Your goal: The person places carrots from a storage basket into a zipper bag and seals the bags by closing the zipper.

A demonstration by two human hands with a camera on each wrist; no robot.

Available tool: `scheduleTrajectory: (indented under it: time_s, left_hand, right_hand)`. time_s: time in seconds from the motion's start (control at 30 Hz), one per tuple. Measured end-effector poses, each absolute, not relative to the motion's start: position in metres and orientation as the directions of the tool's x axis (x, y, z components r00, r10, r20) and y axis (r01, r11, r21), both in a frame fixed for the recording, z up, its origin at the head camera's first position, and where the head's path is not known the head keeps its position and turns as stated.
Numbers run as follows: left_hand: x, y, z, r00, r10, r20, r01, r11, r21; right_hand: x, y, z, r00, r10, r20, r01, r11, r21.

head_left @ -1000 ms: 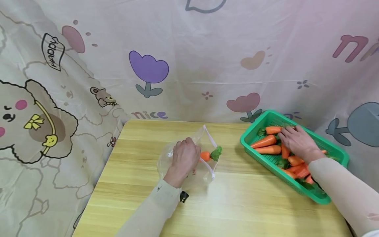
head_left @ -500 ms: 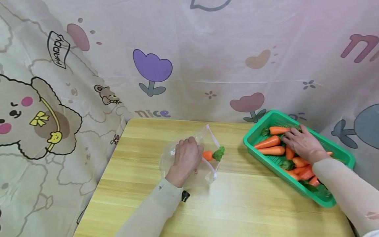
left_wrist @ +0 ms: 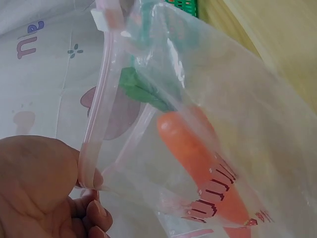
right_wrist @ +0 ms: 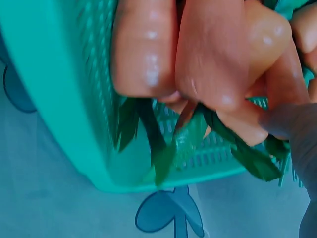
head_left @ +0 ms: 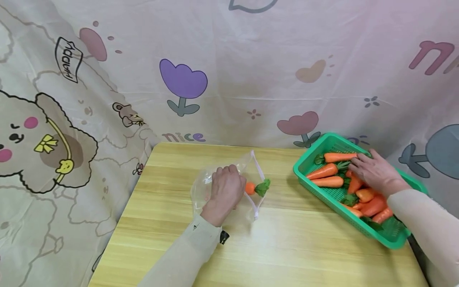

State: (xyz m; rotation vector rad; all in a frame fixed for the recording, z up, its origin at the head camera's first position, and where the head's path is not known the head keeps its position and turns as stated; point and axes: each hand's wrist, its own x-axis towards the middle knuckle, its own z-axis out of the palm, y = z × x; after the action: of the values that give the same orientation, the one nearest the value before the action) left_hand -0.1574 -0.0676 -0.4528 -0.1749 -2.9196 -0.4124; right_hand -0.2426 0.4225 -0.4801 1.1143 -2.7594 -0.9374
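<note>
My left hand point(head_left: 225, 191) pinches the zip edge of a clear plastic zip bag point(head_left: 204, 189), thumb on one side and fingers curled behind. Inside the bag lies one orange carrot point(left_wrist: 185, 144), its green leaves point(left_wrist: 141, 91) toward the mouth, which gapes to the right in the head view. My right hand point(head_left: 374, 171) is in the green basket point(head_left: 303, 179), its fingers down over a carrot point(head_left: 354, 184) in the pile. In the right wrist view the thumb point(right_wrist: 282, 121) meets a carrot; the other fingers are mostly hidden, so I cannot tell whether they hold it.
Several more carrots point(head_left: 328, 181) fill the basket, some with green tops. The basket stands slanted at the right of the wooden table point(head_left: 161, 247), close to the printed cloth backdrop point(head_left: 229, 79). A white slider point(left_wrist: 99, 20) sits on the bag's zip.
My right hand has shifted right within the basket, and the carrot beneath it has turned aslant. Leaves of a neighbouring carrot have come into view. The left hand stays on the bag.
</note>
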Motion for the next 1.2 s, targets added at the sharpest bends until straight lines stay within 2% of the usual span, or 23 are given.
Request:
scheduleTrajectory:
  time_s: [0.27,0.43,0.6,0.87,1.2]
  left_hand:
    - [-0.157,-0.069,-0.452,-0.979,0.082,0.185,0.134,0.949,0.284]
    - [-0.157,-0.068,-0.452,-0.981,0.075,0.178,0.127,0.946,0.299]
    - [-0.157,-0.068,-0.453,-0.98,0.075,0.185,0.13,0.942,0.308]
    - [-0.157,-0.068,-0.453,-0.976,0.081,0.202,0.144,0.936,0.322]
    - [-0.156,-0.066,-0.451,-0.98,0.072,0.184,0.131,0.935,0.33]
  right_hand:
    - [-0.239,0.435,-0.465,-0.696,-0.698,-0.169,-0.681,0.565,0.467]
    - [-0.238,0.445,-0.452,-0.729,-0.662,-0.174,-0.663,0.62,0.42]
    - [-0.24,0.453,-0.442,-0.764,-0.636,-0.111,-0.615,0.663,0.427]
    - [-0.239,0.448,-0.444,-0.761,-0.649,-0.023,-0.608,0.699,0.376]
    - [-0.236,0.435,-0.451,-0.751,-0.66,0.02,-0.61,0.706,0.358]
